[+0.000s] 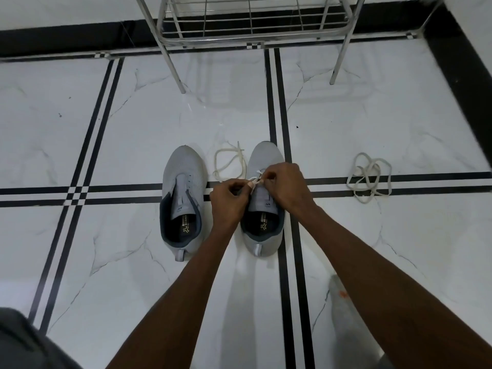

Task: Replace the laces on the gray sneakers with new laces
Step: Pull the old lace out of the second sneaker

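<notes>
A: Where did the gray sneakers sit, taking the metal rack (253,25) as the mark?

B: Both stood on the floor below the rack, toes towards it. The right sneaker (263,209) was roughly under the rack's right half, the left sneaker (183,201) just to its left and showing bare eyelets, no lace in it.

A: And the hands?

B: Both were over the right sneaker's eyelets. The left hand (229,201) had its fingers curled and pinched the white lace (255,181) near the tip; the right hand (287,185) pinched the same lace just beside it. The rest of that lace trailed in a loop on the floor between the two sneakers, on the side nearer the rack.

A: Any other lace?

B: A loose lace bundle (370,177) lay well off to the right of the sneakers, out past the rack's right leg. Whether old or new, I couldn't tell.

A: How would you say it all handled?

B: The lace looked light, limp and flat, likely to twist, so best held at the stiff tip for threading. The shoe seemed soft mesh, light enough to shift under a pull, so I'd steady it by the eyelet row or the collar
</notes>
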A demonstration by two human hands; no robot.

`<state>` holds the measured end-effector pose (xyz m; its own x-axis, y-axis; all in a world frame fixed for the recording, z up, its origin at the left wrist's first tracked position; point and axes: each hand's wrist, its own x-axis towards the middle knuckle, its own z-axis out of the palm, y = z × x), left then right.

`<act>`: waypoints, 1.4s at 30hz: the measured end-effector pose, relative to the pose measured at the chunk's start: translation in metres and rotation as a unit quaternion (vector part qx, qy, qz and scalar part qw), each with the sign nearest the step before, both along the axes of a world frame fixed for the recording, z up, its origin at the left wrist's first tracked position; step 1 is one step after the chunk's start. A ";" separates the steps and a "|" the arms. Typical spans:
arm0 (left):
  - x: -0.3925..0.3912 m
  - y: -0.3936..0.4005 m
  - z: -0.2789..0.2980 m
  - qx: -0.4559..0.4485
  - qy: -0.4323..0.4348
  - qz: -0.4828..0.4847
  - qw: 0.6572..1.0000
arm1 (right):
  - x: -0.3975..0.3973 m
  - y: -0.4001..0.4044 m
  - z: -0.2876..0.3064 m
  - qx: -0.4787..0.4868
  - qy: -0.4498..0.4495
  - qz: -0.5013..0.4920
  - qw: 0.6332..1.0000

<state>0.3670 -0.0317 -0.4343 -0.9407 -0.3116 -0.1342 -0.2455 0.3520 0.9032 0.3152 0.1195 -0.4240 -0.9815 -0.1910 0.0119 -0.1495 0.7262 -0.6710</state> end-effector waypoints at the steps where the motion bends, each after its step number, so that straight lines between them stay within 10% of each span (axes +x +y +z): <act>1: 0.000 -0.001 0.000 0.001 -0.005 0.006 1.000 | -0.005 0.006 0.000 0.005 0.012 -0.057 0.998; 5: 0.002 -0.004 0.000 0.000 -0.014 0.010 1.000 | -0.023 0.053 0.001 -0.024 0.026 -0.236 0.971; 14: 0.003 -0.004 0.002 -0.001 0.005 0.004 1.000 | 0.002 -0.008 -0.002 0.003 -0.051 0.044 0.998; 20: 0.003 -0.006 0.003 -0.011 0.011 0.023 1.000 | -0.021 0.045 -0.001 -0.037 -0.104 -0.275 0.955; 29: 0.001 -0.005 0.000 -0.016 0.009 0.016 1.000 | 0.004 -0.012 0.009 0.010 -0.045 0.044 0.998; 35: 0.003 -0.013 -0.002 -0.032 0.007 0.041 0.999 | -0.012 0.027 0.001 -0.050 -0.032 -0.237 0.970; 42: 0.005 -0.013 -0.002 -0.058 0.008 0.021 0.998 | -0.008 0.033 0.016 -0.052 -0.096 -0.175 0.978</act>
